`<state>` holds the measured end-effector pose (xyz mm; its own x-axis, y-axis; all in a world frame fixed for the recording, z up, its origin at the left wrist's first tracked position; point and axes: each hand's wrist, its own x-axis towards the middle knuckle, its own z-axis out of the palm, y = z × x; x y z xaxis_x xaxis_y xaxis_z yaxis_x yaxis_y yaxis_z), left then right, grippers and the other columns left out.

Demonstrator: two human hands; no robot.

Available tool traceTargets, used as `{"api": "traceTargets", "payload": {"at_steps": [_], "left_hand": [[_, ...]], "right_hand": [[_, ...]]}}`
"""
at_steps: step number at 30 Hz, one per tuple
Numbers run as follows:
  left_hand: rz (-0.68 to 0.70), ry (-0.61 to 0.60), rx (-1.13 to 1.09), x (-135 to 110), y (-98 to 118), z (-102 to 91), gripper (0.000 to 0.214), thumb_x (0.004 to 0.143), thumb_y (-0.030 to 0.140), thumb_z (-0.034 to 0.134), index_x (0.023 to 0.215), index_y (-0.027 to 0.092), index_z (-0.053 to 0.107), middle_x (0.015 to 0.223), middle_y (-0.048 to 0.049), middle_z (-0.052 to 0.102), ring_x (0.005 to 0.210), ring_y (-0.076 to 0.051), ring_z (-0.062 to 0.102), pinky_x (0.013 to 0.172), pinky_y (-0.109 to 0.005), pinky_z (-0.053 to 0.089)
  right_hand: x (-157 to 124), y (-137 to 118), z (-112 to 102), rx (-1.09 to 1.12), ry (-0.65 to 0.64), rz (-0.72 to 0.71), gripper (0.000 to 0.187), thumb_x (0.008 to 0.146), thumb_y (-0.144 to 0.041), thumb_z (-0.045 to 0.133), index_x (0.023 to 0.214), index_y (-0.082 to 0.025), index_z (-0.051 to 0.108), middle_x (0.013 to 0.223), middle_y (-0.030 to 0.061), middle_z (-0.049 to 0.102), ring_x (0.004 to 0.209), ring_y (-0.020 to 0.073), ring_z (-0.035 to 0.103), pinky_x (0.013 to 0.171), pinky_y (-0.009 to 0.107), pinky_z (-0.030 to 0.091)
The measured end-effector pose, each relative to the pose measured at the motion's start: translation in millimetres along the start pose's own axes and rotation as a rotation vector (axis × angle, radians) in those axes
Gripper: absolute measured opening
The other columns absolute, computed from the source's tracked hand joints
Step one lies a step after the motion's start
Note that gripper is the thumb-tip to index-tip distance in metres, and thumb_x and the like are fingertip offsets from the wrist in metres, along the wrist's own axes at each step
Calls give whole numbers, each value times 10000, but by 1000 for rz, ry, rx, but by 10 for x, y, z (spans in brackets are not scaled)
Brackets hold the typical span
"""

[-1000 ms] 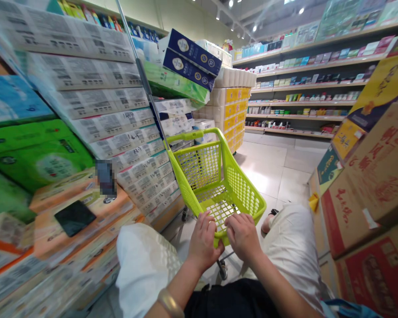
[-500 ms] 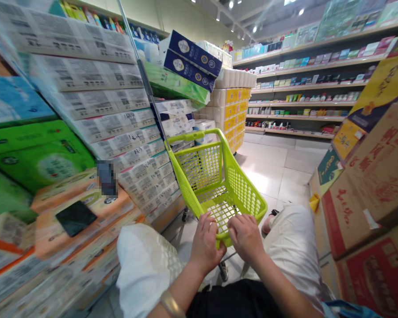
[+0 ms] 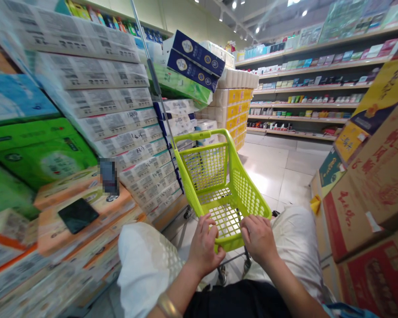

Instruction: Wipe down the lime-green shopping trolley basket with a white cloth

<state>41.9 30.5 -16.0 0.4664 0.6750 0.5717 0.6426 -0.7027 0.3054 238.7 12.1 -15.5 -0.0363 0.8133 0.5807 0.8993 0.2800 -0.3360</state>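
Note:
A lime-green shopping cart [image 3: 215, 201] with a perforated plastic basket stands on wheels between my knees, and nothing lies in its basket. My left hand [image 3: 205, 243] is closed over the near rim, left of its middle, with the thumb below the edge. Farther right on the same rim, my right hand [image 3: 258, 236] curls its fingers over the edge; its thumb is mostly hidden. The cart's handle bar [image 3: 202, 134] is at the far side, away from me. A metal pole [image 3: 154, 75] with a dark grip rises at the cart's far left corner.
Wrapped tissue packs [image 3: 119, 106] are stacked high on the left. A dark flat device [image 3: 78, 215] lies on an orange pack [image 3: 119, 207] there. Cardboard cartons [image 3: 378, 176] are piled close on my right. Stocked shelves [image 3: 301, 90] line the back, beyond a tiled floor [image 3: 268, 161].
The near end of the cart has swung slightly to the right. My right hand has shifted right along the rim, so my hands are farther apart; the left has barely moved.

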Motion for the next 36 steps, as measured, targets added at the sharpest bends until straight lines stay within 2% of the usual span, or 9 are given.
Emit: {"api": "traceTargets", "payload": {"at_steps": [7, 10, 14, 20, 24, 28, 33, 36], "left_hand": [[5, -29, -37, -43, -186, -70, 376, 535, 79, 547, 855, 228, 419, 1128, -96, 510, 1315, -335, 369, 1077, -549, 369], [-14, -42, -36, -56, -269, -96, 397, 551, 69, 544, 899, 224, 435, 1245, -111, 489, 1368, -336, 313, 1097, -552, 348], [-25, -43, -10, -94, -375, -124, 447, 595, 60, 546, 1008, 205, 458, 1427, -137, 378, 1422, -340, 221, 1120, -563, 313], [-65, 46, 94, -221, -569, -135, 523, 712, 19, 494, 1197, 213, 460, 1515, -131, 251, 1443, -327, 180, 1109, -573, 334], [-178, 160, 193, -269, -656, -187, 540, 751, -15, 437, 1228, 233, 483, 1507, -117, 253, 1422, -334, 233, 1091, -587, 356], [-240, 247, 181, -203, -515, -244, 603, 747, -20, 406, 1307, 201, 437, 1479, -145, 303, 1397, -330, 285, 1093, -589, 351], [-136, 103, -19, -63, -144, -84, 693, 704, -24, 350, 1366, 182, 367, 1361, -126, 484, 1303, -238, 440, 1093, -494, 387], [-103, 36, -72, -8, -50, 35, 676, 682, -3, 356, 1334, 171, 394, 1262, -115, 583, 1182, -229, 541, 1045, -486, 421]], "right_hand": [[-36, -169, 1, 40, -20, 6, 134, 827, -130, 465, 745, -211, 533, 718, 9, 555, 733, 185, 459, 753, 320, 276], [-35, -240, 13, 59, -36, -5, 129, 816, -114, 473, 768, -213, 541, 738, 8, 564, 748, 184, 469, 759, 317, 280], [-41, -283, 12, 78, -36, -25, 131, 806, -105, 479, 785, -215, 547, 755, 11, 568, 760, 184, 471, 771, 314, 290], [-65, -187, 5, 103, -8, -70, 128, 823, -114, 465, 796, -208, 547, 755, 13, 557, 754, 179, 462, 779, 319, 301], [-31, -250, 56, 161, -28, -141, 164, 828, -86, 450, 851, -201, 565, 809, 24, 574, 815, 182, 485, 823, 321, 321], [27, -407, 149, 163, -24, -167, 173, 827, -82, 451, 863, -199, 574, 803, 29, 574, 803, 185, 482, 828, 331, 336], [47, -559, 234, 184, 1, -213, 205, 845, -89, 429, 929, -193, 584, 840, 48, 587, 828, 198, 495, 822, 346, 356], [68, -543, 241, 246, 13, -301, 207, 861, -97, 416, 955, -184, 579, 917, 64, 611, 871, 200, 503, 852, 355, 362]]}}
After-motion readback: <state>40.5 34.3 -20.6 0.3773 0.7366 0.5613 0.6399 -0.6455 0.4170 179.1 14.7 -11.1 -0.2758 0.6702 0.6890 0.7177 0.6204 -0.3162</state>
